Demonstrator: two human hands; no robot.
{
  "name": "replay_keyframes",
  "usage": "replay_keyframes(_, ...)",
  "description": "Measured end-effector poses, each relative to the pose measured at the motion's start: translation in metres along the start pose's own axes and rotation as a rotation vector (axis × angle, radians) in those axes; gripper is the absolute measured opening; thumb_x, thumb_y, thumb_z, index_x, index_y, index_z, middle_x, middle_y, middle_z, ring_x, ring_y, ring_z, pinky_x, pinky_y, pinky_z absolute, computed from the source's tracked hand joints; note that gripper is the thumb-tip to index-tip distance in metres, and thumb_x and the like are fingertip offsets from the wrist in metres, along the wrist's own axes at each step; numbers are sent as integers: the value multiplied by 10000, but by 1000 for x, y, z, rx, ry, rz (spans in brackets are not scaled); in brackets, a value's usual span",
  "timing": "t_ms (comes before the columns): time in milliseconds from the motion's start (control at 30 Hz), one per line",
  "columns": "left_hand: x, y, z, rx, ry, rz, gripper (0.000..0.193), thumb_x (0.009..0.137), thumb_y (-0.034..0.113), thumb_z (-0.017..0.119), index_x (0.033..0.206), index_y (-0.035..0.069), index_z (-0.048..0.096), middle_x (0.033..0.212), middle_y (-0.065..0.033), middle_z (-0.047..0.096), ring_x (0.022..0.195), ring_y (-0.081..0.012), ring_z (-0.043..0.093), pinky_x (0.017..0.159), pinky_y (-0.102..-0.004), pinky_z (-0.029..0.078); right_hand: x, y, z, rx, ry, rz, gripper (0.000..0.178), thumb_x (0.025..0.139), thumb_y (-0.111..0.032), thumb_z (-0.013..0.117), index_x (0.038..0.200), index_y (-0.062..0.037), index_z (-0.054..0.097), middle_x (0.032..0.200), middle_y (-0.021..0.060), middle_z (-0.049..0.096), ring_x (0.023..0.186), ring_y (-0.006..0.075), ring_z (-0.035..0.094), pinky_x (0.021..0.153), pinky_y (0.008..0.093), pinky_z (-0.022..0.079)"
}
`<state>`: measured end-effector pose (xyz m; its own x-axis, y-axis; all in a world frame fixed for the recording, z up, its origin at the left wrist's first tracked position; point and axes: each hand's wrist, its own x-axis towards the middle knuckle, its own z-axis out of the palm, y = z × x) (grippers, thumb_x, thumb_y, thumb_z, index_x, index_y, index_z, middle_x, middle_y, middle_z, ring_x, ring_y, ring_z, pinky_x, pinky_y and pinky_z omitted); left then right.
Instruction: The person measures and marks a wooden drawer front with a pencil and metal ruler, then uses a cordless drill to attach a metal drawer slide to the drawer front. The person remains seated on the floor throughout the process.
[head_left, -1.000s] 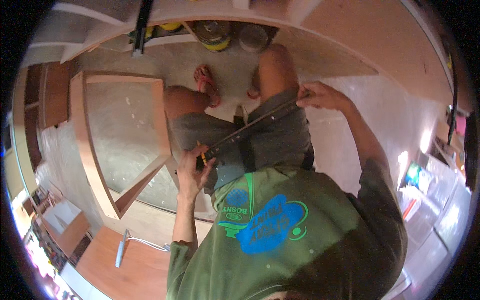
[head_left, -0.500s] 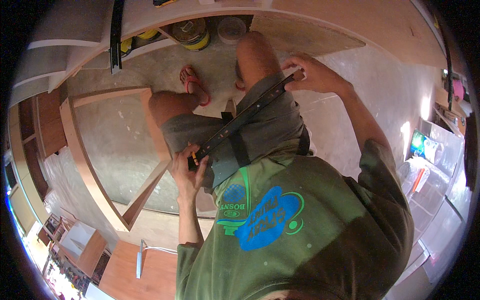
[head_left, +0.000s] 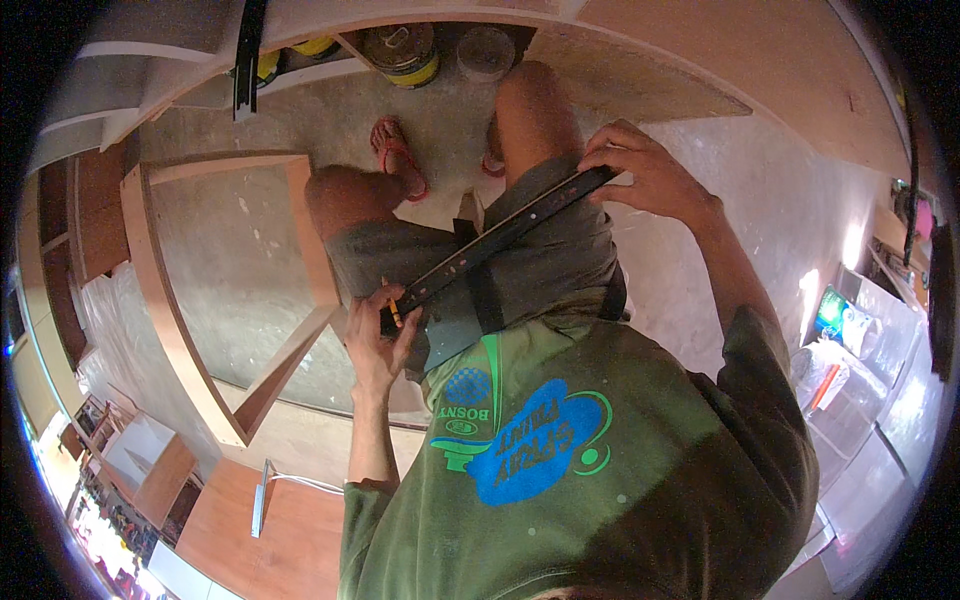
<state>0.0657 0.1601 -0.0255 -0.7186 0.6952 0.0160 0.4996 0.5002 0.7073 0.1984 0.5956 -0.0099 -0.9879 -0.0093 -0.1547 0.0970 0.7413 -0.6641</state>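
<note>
A long black metal drawer slide (head_left: 505,233) with small holes along it lies slantwise above my lap. My left hand (head_left: 370,345) is closed round its near left end. A thin yellow pencil (head_left: 395,310) sticks out between the fingers of that same hand. At the slide's far right end, my right hand (head_left: 655,178) grips it between thumb and fingers, above my right thigh.
A wooden frame (head_left: 225,405) lies on the floor to my left. Lidded buckets (head_left: 402,52) stand under the cabinet panel ahead. Another black rail (head_left: 246,70) is attached at the upper left. Wrapped panels (head_left: 860,420) lean at the right; an orange-brown board (head_left: 270,535) is at lower left.
My right hand and its end of the slide have shifted slightly right in view, and its fingers have changed position on the slide. The left hand keeps its hold.
</note>
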Motion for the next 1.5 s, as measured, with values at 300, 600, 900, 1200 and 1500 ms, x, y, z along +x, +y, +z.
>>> replay_keyframes(300, -1, 3, 2, -2, -8, -41, 391, 805, 105, 840, 1154, 59, 669, 1031, -129, 691, 887, -292, 644, 765, -389, 531, -3, 8, 7, -5, 100, -85, 393, 738, -113, 883, 1109, -93, 757, 1109, 57, 646, 1103, 264, 611, 966, 393, 531)
replay_keyframes(600, 5, -1, 0, 36, -40, 5, 414, 802, 131, 843, 1166, 66, 657, 1102, -132, 714, 970, -355, 655, 852, -436, 528, -12, 23, 14, -97, 45, 30, 424, 787, -317, 857, 1174, -192, 741, 1233, 82, 643, 1249, 313, 562, 1118, 442, 450)
replay_keyframes(900, -4, 13, 7, 109, 39, 67, 433, 770, 135, 849, 1146, 63, 645, 1091, -124, 705, 949, -372, 649, 850, -463, 527, -4, -11, -11, -122, 37, 1, 780, 751, -555, 831, 1391, -164, 613, 1390, 129, 580, 1357, 382, 478, 1179, 521, 361)
replay_keyframes(1200, -8, 17, 29, 42, 57, 134, 451, 778, 139, 834, 1171, 69, 626, 1090, -120, 701, 928, -377, 632, 844, -485, 500, 3, -40, 43, -116, -20, -390, 645, 813, -411, 807, 1373, -163, 605, 1334, 105, 583, 1295, 358, 522, 1132, 518, 389)
replay_keyframes(1500, -12, 20, 26, 57, 48, 119, 464, 774, 127, 837, 1174, 54, 614, 1099, -124, 704, 950, -371, 636, 847, -474, 515, 6, -36, 66, -99, -67, -386, 539, 851, -283, 778, 1344, -160, 598, 1285, 86, 582, 1254, 329, 567, 1061, 504, 442)
